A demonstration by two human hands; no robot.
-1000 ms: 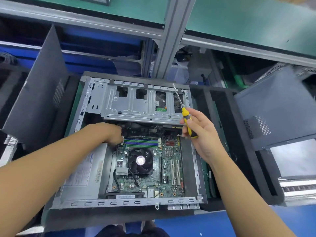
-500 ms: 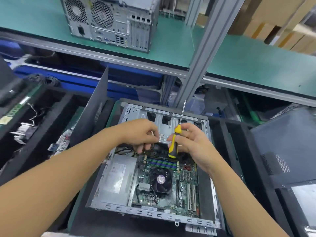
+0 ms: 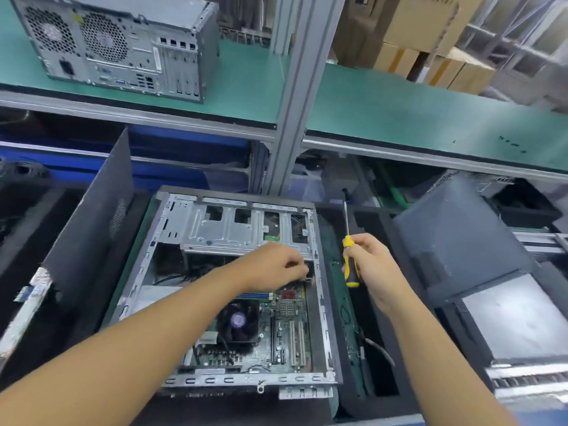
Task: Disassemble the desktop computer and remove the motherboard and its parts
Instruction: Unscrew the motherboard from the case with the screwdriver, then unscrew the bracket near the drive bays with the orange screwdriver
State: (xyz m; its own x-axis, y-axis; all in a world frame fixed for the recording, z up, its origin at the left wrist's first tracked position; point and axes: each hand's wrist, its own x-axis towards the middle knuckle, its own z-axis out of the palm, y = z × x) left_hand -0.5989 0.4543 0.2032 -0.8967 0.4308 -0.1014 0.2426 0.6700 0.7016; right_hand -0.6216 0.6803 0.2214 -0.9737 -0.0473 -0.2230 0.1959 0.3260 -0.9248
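An open desktop case lies on its side in front of me, its motherboard and black CPU fan exposed. A silver drive cage spans the far end. My left hand reaches into the case below the cage's right end, its fingers curled around something small near the right wall that I cannot make out. My right hand hovers just right of the case and grips a yellow-and-black screwdriver, shaft pointing up.
A dark side panel leans at the left and another grey panel lies at the right. Black foam compartments flank the case. A second closed computer stands on the green upper shelf, split by a metal post.
My left hand has moved from the middle of the case toward its right wall. My right hand has carried the screwdriver out to the right, off the case. The view has tilted upward.
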